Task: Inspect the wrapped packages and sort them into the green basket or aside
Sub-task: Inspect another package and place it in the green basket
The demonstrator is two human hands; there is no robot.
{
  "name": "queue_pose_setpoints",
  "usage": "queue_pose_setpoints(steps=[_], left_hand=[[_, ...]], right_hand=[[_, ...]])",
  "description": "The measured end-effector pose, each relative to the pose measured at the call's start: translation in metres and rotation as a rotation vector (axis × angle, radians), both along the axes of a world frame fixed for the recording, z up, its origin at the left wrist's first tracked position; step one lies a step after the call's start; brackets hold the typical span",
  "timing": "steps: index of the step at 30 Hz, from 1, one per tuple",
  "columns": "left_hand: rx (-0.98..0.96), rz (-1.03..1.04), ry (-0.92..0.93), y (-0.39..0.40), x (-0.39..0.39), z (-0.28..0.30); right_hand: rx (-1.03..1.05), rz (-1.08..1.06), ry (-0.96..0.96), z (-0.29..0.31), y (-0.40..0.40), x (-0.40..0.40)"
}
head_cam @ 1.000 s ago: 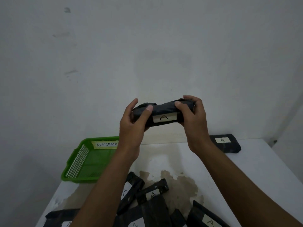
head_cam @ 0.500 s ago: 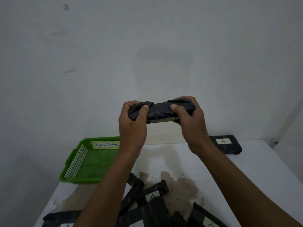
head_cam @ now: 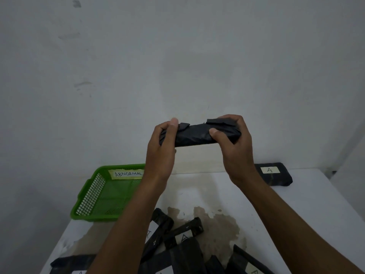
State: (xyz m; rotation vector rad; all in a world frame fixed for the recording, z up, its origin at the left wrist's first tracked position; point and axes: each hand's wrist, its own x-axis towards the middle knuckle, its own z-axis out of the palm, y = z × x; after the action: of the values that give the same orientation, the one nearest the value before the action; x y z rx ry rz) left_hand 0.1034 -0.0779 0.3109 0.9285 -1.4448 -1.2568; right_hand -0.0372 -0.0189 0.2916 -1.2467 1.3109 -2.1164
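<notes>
Head view: both hands were raised in front of the wall, holding one black wrapped package [head_cam: 199, 134] lengthwise between them, clear above the desk [head_cam: 308, 210]. Left hand [head_cam: 161, 151] had its grip curled round the package's left end, thumb on top near the folded flap. Right hand [head_cam: 235, 147] gripped the right end, thumb pressed on the near face, fingers wrapped over the top. No label showed on the package's visible side.

Green basket [head_cam: 88, 196] sat at 9 o'clock from the hands, at the desk's far-left corner, with a tape label [head_cam: 128, 173] reading ABNORMAL on its back wall; nothing seen inside it. One black package marked A [head_cam: 276, 175] lay at 3 o'clock, at the desk's far-right edge against the wall, well apart from the basket. A heap of black packages [head_cam: 183, 244] lay at 6 o'clock along the near edge, overlapping, several showing white A labels, partly hidden by the forearms. A brown stain [head_cam: 219, 226] marked the desk just beside the heap
</notes>
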Motion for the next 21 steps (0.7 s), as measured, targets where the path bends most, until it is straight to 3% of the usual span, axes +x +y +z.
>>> queue_pose_setpoints(steps=[3,9,21], left_hand=[[0.214,-0.053,0.033,-0.004,0.002,0.002],[0.099,0.087,0.084,-0.006,0.003,-0.007],[0.067,0.091,0.053,-0.01,0.005,-0.014]], right_hand=[[-0.01,0.059,0.051,-0.004,0.001,-0.002],[0.254,0.191,-0.358,-0.005,-0.006,-0.001],[0.304,0.142,-0.329,-0.008,-0.006,-0.002]])
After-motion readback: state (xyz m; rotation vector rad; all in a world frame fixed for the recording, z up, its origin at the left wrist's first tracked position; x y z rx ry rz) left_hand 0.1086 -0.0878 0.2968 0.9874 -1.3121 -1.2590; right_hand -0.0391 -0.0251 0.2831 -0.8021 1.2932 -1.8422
